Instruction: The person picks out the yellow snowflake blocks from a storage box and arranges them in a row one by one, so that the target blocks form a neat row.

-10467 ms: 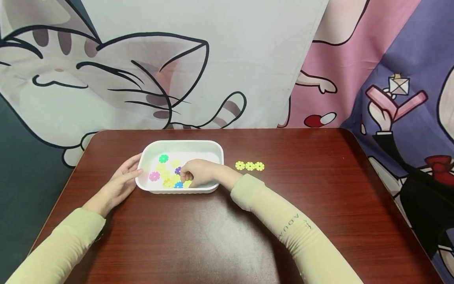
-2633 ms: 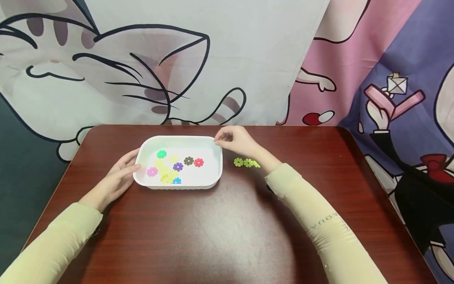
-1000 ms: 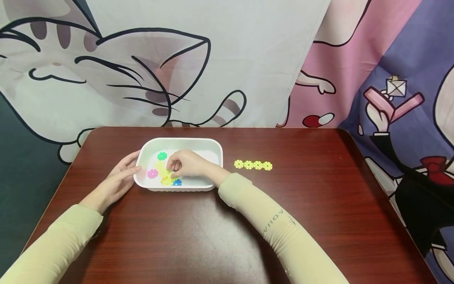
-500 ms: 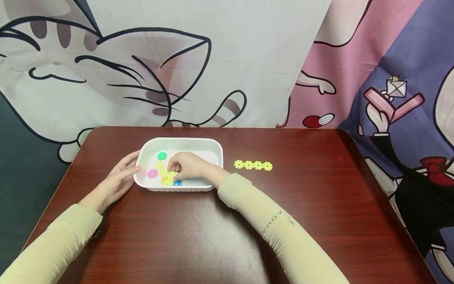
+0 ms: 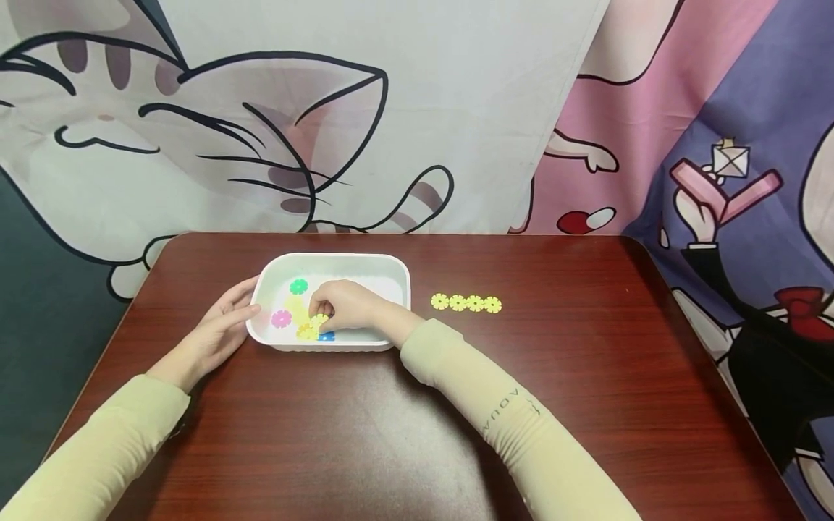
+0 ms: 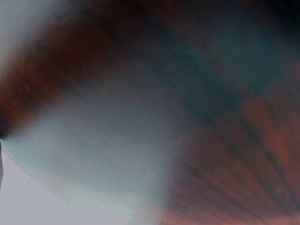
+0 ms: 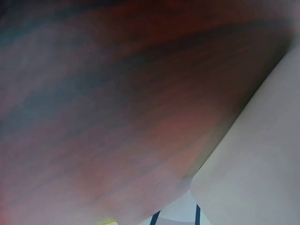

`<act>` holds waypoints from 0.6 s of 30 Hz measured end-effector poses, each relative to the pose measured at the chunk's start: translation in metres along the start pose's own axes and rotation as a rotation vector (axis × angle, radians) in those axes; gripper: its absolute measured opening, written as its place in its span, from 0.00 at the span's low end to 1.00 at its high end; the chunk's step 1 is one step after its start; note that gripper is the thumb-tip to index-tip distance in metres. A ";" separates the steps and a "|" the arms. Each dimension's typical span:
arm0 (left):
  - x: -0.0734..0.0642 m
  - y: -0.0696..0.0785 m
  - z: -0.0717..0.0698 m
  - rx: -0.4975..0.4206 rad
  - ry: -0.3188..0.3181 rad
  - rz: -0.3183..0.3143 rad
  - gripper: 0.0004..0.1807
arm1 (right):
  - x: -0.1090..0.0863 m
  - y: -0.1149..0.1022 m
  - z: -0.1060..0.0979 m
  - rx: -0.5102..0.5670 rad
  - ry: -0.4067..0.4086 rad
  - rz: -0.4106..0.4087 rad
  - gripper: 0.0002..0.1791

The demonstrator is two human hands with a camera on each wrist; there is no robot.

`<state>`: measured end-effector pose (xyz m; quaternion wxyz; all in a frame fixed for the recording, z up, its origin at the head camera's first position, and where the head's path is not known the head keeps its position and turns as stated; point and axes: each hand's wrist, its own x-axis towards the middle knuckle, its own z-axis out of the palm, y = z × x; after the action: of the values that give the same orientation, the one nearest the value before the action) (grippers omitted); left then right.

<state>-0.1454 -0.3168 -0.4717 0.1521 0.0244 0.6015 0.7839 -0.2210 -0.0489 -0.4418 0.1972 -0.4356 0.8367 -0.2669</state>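
A white rectangular tray [image 5: 384, 269] stands on the table with flower-shaped plastic pieces in it. My left hand [image 5: 224, 322] holds the tray's left end, its thumb at the rim. Over the tray, my right hand [image 5: 345, 304] pinches a yellow flower-shaped piece [image 5: 318, 320] between thumb and curled fingers. Around it lie a green piece [image 5: 298, 286], a pink piece [image 5: 281, 319], a partly covered blue piece [image 5: 327, 336] and several other yellow ones. The right hand covers part of the tray floor. Right of the tray lies a row of yellow flower-shaped pieces [image 5: 465, 302], touching edge to edge.
The brown wooden table [image 5: 404, 420] ends at the back against a printed cat cloth [image 5: 456, 108]. A pink and blue patterned cloth [image 5: 691, 145] hangs at the right. Both wrist views are dark and blurred, showing neither hand's fingers clearly.
The yellow row has grown by one piece since the oldest frame. My right hand has moved from the tray's back right corner into it and now pinches a yellow piece. The left hand keeps its place.
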 end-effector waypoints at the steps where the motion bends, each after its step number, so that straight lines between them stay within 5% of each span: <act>1: 0.000 0.000 0.000 0.009 0.002 -0.004 0.28 | 0.000 0.000 0.000 -0.003 0.001 -0.001 0.09; 18: -0.001 0.001 0.001 0.022 0.031 -0.025 0.30 | -0.003 0.001 -0.003 0.066 0.024 -0.009 0.05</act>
<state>-0.1443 -0.3164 -0.4704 0.1522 0.0062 0.6125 0.7756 -0.2215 -0.0446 -0.4400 0.2001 -0.4294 0.8278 -0.3006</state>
